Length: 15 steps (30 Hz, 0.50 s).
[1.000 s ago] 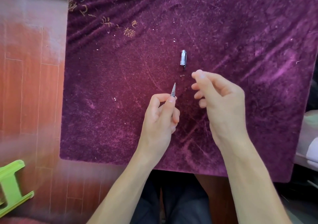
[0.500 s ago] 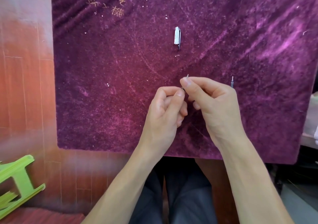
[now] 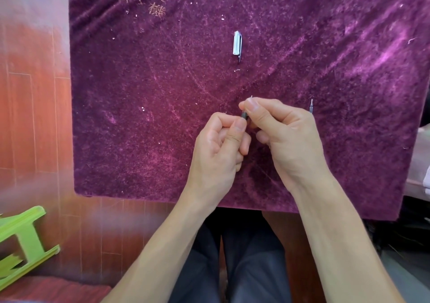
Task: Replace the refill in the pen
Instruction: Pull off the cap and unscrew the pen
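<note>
My left hand [image 3: 221, 149] grips the pen [image 3: 244, 115], of which only a short black section and a thin metal point show. My right hand [image 3: 283, 135] pinches the pen's tip end between thumb and forefinger, right against the left hand's fingers. Most of the pen barrel is hidden inside my left fist. A thin refill [image 3: 311, 106] pokes out from behind my right hand on the cloth, its lower part hidden. The clear pen cap [image 3: 237, 44] with its clip lies farther away on the cloth, upright in the view.
A purple velvet cloth [image 3: 139, 116] covers the table. Red wooden floor [image 3: 35, 116] lies to the left, with a green plastic stool [image 3: 23, 244] at the lower left. My legs in dark trousers [image 3: 244, 256] are below the table edge.
My right hand moved from beside the pen onto its tip and now pinches it. The view shifted, so the cap sits higher and the refill on the right came into sight.
</note>
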Each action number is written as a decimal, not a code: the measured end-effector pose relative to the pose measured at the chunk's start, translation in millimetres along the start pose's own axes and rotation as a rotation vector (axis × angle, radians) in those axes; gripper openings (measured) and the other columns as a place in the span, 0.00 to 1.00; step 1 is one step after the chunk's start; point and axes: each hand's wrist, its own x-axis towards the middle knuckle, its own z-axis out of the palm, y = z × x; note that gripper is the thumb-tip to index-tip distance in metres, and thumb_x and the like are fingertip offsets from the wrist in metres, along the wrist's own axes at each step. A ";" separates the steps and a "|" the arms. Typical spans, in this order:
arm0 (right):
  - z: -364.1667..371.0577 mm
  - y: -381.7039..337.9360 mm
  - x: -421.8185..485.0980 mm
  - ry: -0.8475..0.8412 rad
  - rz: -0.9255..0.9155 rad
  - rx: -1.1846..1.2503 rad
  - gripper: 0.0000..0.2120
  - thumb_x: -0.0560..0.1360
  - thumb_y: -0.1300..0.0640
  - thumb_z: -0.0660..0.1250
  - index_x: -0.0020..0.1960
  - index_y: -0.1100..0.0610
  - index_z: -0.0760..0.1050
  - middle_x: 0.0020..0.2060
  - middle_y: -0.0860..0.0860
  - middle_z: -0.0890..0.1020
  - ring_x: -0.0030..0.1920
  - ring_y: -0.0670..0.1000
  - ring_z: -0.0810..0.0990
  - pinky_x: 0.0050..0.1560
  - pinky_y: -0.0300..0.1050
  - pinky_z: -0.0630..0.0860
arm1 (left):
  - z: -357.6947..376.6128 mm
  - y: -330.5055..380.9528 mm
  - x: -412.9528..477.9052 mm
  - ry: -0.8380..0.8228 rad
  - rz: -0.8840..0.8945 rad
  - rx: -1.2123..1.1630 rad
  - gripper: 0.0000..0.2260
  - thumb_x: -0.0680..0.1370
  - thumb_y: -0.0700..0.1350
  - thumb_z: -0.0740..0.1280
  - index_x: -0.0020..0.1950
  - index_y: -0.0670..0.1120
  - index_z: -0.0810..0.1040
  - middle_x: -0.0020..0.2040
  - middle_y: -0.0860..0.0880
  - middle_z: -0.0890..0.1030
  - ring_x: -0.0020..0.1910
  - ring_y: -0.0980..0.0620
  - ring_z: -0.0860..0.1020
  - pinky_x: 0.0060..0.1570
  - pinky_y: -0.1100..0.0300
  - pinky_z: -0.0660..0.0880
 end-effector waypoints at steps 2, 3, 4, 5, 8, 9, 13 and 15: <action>-1.3 0.3 0.3 -0.035 0.030 0.010 0.08 0.81 0.54 0.74 0.47 0.49 0.90 0.45 0.44 0.87 0.43 0.41 0.81 0.42 0.38 0.74 | -1.0 -0.6 0.1 -0.016 -0.011 -0.032 0.08 0.86 0.42 0.59 0.49 0.42 0.72 0.32 0.48 0.74 0.22 0.57 0.61 0.22 0.62 0.56; -2.5 -0.1 0.9 -0.058 0.049 0.012 0.08 0.81 0.53 0.73 0.47 0.49 0.91 0.44 0.44 0.87 0.45 0.44 0.81 0.44 0.42 0.73 | -1.4 -1.3 0.1 -0.025 -0.018 -0.054 0.08 0.86 0.42 0.58 0.49 0.42 0.73 0.32 0.48 0.75 0.22 0.57 0.61 0.22 0.63 0.56; -3.8 -0.6 1.7 -0.088 0.068 0.016 0.08 0.80 0.51 0.73 0.47 0.48 0.91 0.43 0.44 0.87 0.46 0.45 0.81 0.46 0.46 0.72 | -1.6 -2.0 0.0 -0.032 -0.025 -0.077 0.08 0.86 0.42 0.58 0.50 0.41 0.73 0.32 0.48 0.75 0.22 0.57 0.61 0.22 0.64 0.58; -5.1 -1.7 2.6 -0.116 0.084 0.018 0.08 0.79 0.49 0.72 0.48 0.48 0.91 0.43 0.45 0.86 0.47 0.46 0.81 0.48 0.49 0.72 | -1.3 -2.6 -0.1 -0.033 -0.030 -0.098 0.09 0.86 0.43 0.58 0.51 0.41 0.74 0.33 0.48 0.76 0.22 0.58 0.62 0.22 0.64 0.59; -6.4 -3.8 3.5 -0.127 0.106 0.015 0.10 0.79 0.47 0.72 0.52 0.48 0.90 0.45 0.46 0.88 0.47 0.47 0.82 0.51 0.55 0.74 | 1.8 -2.8 -0.1 -0.009 -0.031 -0.131 0.09 0.86 0.43 0.59 0.52 0.39 0.75 0.33 0.46 0.78 0.22 0.59 0.66 0.23 0.66 0.65; -5.8 -4.1 2.8 -0.118 0.106 0.018 0.09 0.79 0.48 0.72 0.53 0.49 0.90 0.46 0.47 0.88 0.46 0.49 0.82 0.49 0.55 0.75 | 3.1 -2.4 0.3 -0.006 -0.027 -0.131 0.09 0.86 0.43 0.59 0.51 0.40 0.75 0.33 0.46 0.79 0.22 0.59 0.68 0.23 0.66 0.65; -3.6 -5.1 -0.1 -0.080 0.107 0.064 0.04 0.81 0.54 0.74 0.51 0.53 0.86 0.44 0.51 0.86 0.41 0.59 0.76 0.39 0.47 0.74 | 6.5 0.2 1.7 -0.025 -0.030 -0.145 0.09 0.86 0.42 0.59 0.48 0.43 0.75 0.33 0.47 0.80 0.22 0.59 0.68 0.22 0.66 0.65; -4.3 -5.6 0.3 -0.082 0.103 0.057 0.05 0.82 0.54 0.74 0.49 0.53 0.86 0.43 0.51 0.86 0.38 0.56 0.77 0.39 0.46 0.73 | 6.3 0.7 1.9 -0.037 -0.046 -0.160 0.09 0.86 0.43 0.59 0.49 0.42 0.75 0.34 0.47 0.80 0.22 0.59 0.68 0.22 0.66 0.64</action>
